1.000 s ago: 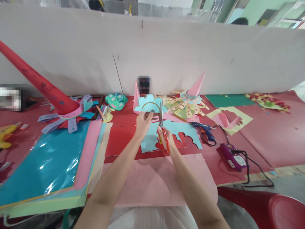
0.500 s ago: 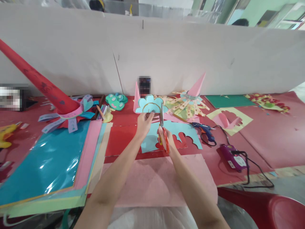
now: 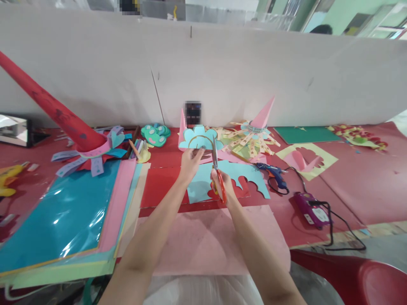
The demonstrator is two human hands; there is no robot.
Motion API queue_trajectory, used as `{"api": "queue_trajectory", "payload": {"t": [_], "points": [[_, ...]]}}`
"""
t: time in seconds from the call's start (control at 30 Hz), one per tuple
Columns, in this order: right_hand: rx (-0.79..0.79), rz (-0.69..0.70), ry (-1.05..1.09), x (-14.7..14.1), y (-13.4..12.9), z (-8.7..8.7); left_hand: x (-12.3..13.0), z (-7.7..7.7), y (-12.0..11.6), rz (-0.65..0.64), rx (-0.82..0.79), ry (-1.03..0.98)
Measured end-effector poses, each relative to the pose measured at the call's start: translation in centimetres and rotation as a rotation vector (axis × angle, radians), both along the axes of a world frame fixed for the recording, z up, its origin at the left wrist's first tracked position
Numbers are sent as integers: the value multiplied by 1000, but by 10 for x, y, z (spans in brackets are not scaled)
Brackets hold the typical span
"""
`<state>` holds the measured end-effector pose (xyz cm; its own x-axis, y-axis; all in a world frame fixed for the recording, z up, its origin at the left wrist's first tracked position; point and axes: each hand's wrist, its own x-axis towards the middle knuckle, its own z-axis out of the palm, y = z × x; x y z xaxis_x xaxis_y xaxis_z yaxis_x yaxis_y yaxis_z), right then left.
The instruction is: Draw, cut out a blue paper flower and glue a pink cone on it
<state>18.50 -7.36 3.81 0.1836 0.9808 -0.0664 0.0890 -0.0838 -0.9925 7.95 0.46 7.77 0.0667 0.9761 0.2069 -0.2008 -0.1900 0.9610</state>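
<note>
Between the fingers of my left hand (image 3: 190, 163) is a light blue paper cutout (image 3: 199, 137) with a scalloped edge and a curved line drawn on it. My right hand (image 3: 221, 181) is closed around the red and yellow handles of a pair of scissors (image 3: 215, 159). Their blades point up and lie at the cutout's right side. Under my hands, a light blue sheet (image 3: 200, 186) with scalloped pieces cut out of it rests on a red sheet (image 3: 162, 186). Whether the blades are fully closed on the paper is hard to make out.
To the right lie a blue glue gun (image 3: 275, 174) and a purple power strip (image 3: 313, 210) with a black cord. A red cone hat (image 3: 60, 112) and teal sheets (image 3: 70, 203) are on the left. A pink cone hat (image 3: 262, 116) stands behind, and a red chair (image 3: 359, 275) is at lower right.
My left hand and the cutout have shifted slightly left and tilted a little. The scissors blades have moved slightly left at the paper's right side.
</note>
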Motion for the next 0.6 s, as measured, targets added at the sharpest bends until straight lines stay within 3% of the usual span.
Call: {"api": "queue_trajectory", "payload": {"t": [0.3,0.6], "points": [[-44,6,32,1,0,1,-9,-2,7,-87,15,18],[-60,21,47,0,-2,8,-14,-1,12,-62,23,-1]]}}
